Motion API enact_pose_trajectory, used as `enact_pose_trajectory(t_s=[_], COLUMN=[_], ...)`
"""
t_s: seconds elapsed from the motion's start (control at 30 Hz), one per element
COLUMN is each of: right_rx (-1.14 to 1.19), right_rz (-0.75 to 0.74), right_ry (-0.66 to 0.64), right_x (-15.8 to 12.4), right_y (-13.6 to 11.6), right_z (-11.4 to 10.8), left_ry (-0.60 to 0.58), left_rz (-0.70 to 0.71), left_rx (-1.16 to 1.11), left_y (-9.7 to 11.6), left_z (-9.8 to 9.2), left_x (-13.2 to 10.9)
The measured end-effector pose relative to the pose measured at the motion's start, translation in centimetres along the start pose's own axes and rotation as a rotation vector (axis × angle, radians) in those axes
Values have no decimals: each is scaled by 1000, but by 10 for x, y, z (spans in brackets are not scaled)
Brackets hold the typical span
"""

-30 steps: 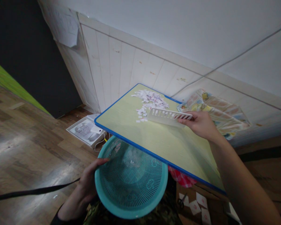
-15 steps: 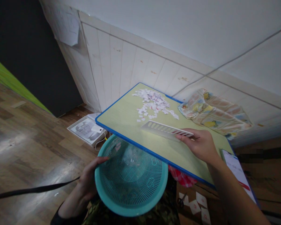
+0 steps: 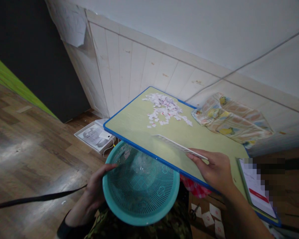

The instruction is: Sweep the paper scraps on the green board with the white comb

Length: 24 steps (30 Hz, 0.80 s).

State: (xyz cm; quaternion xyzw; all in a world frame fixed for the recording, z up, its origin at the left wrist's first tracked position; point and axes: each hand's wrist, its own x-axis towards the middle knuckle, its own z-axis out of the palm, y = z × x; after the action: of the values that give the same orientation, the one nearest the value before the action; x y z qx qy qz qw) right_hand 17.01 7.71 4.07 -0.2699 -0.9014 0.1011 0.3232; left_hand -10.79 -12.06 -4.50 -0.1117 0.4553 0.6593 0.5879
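Observation:
My left hand (image 3: 97, 186) grips the left rim of a turquoise plastic basket (image 3: 142, 220), thumb over the edge. The basket sits at my lap, under the near edge of a yellow-green table (image 3: 129, 122) with a blue border. Something clear and crumpled (image 3: 142, 164) lies inside it. My right hand (image 3: 211, 166) pinches one end of a thin white slotted strip (image 3: 180, 146), tilted nearly edge-on over the tabletop. Beyond the strip, a heap of small white paper pieces (image 3: 164, 104) is spread near the table's far left corner.
A patterned cloth (image 3: 231, 119) lies along the table's wall side. On the right end rests a tablet-like board (image 3: 256, 189) with a red mark. An open white box (image 3: 94, 136) is on the floor at left. Scissors (image 3: 193, 212) and paper squares (image 3: 208, 219) lie below the table.
The white strip has turned, so its slotted face shows less, and it has dropped slightly with my right hand. My left hand still holds the basket. The whole view has shifted a little.

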Motion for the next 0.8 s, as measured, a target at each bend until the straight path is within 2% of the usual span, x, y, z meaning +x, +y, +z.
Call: enact_pose_trajectory(t_s=[0.17, 0.33, 0.43, 0.5, 0.67, 0.73, 0.8], right_rx=[97, 141, 155, 142, 77, 97, 143], right_rz=[-33, 22, 56, 83, 184, 192, 174], right_ry=[-78, -110, -141, -112, 74, 90, 54], right_x=[1, 1, 0, 3, 30, 43, 52], right_y=[-11, -20, -20, -14, 10, 16, 18], right_z=[-4, -9, -12, -12, 6, 19, 31], left_ry=[-1, 22, 30, 29, 27, 36, 51], left_rz=[9, 5, -1, -3, -12, -4, -6], left_rx=[9, 4, 7, -2, 1, 14, 32], left_y=[2, 4, 5, 5, 2, 2, 2], left_z=[6, 12, 13, 12, 7, 7, 9], left_x=[-5, -10, -11, -10, -5, -5, -6])
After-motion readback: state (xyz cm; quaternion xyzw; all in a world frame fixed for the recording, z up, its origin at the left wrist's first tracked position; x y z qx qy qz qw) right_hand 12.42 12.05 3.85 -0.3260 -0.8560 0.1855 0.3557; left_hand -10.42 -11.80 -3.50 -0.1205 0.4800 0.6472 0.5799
